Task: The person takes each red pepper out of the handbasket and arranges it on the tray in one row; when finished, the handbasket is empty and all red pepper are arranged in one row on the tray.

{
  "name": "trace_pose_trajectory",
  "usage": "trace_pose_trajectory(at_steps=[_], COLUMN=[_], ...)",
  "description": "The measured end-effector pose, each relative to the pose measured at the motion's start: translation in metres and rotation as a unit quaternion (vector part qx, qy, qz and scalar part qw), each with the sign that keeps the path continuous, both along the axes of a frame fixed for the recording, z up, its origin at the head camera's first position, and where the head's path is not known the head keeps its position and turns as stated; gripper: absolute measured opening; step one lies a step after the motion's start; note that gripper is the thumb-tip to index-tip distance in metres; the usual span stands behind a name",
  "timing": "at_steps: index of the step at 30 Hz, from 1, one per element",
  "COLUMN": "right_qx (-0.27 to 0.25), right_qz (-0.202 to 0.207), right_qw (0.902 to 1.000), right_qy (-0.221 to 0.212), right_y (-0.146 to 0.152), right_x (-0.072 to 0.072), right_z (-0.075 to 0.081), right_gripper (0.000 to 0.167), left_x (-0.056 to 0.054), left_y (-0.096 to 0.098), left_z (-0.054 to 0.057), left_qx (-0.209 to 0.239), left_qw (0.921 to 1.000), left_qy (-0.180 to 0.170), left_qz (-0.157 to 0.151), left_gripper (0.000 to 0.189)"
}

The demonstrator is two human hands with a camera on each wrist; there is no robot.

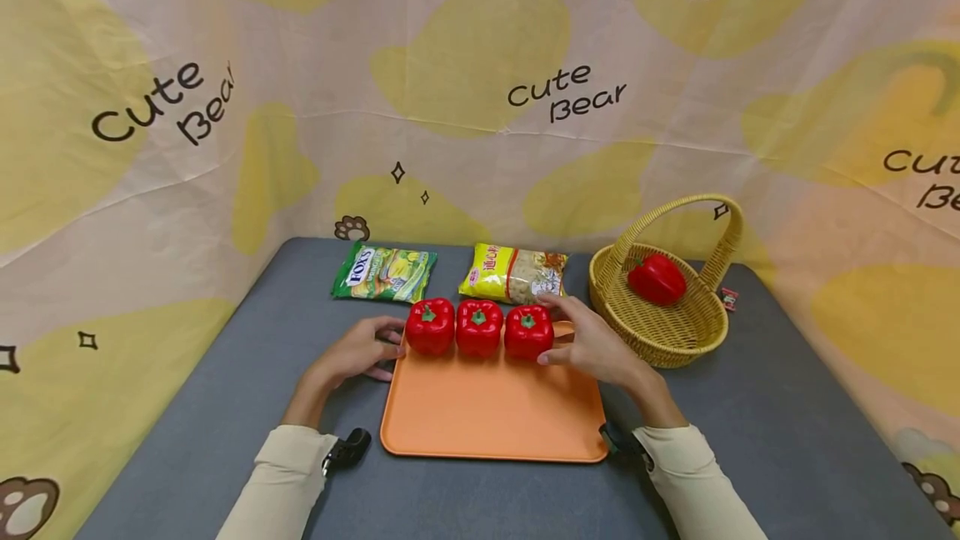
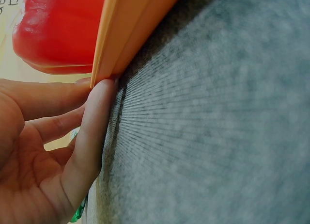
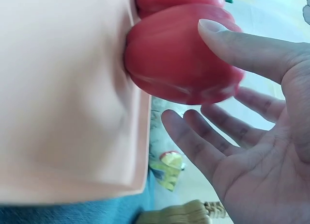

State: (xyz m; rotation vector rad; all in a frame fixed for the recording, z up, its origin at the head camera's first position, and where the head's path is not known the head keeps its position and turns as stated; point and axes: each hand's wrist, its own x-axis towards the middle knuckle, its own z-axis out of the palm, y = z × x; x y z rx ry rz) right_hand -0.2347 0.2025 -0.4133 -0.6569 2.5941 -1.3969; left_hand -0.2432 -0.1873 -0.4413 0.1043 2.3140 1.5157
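1. At the far left corner of the orange tray [image 1: 495, 415], the left hand [image 1: 363, 348] pinches the rim, one digit above and one below; the left pepper [image 1: 430, 327] stands just beside its fingertips.
2. At the right end of the row, the right hand [image 1: 596, 344] is spread about the right pepper [image 1: 528, 332], thumb at the near side, fingers toward the far side. In the right wrist view, a gap shows between the lower fingertips and the pepper; whether the thumb touches it cannot be told.
3. On the tray, along its far edge: three peppers, with the middle pepper [image 1: 480, 328] between the other two. The near part of the tray shows its bare, smooth surface.
4. Peppers on the tray: glossy red, blocky and lobed, upright, each with a short green stem on top.
5. Right of the tray, beyond the right hand: a yellow woven basket [image 1: 652, 350] with a tall arched handle, holding one red pepper [image 1: 657, 279] laid on its side.
6. Beyond the row: a green packet [image 1: 386, 273] at left and a yellow packet [image 1: 513, 273] with a clear section at right.
7. Just right of the basket: a small red wrapper [image 1: 729, 299] on the grey table [image 1: 225, 440].
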Motion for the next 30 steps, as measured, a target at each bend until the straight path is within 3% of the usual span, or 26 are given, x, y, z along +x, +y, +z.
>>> trace_pose_trajectory(at_steps=[5, 16, 30], right_qx=[-0.018, 0.017, 0.064], right_qz=[-0.006, -0.047, -0.099], right_qw=[0.9998, 0.9969, 0.9804], right_qy=[-0.004, 0.061, 0.158], right_y=[0.008, 0.030, 0.087], right_x=[0.002, 0.012, 0.016], right_z=[0.006, 0.028, 0.042], right_gripper=[0.089, 0.076, 0.064], left_x=[-0.001, 0.000, 0.001], left_y=[0.001, 0.001, 0.001], left_z=[-0.001, -0.001, -0.001], left_qx=[-0.002, -0.004, -0.003], left_qw=[1.0000, 1.0000, 1.0000], left_qy=[-0.001, 0.002, -0.001], left_qz=[0.001, 0.001, 0.005], left_gripper=[0.052, 0.053, 0.054])
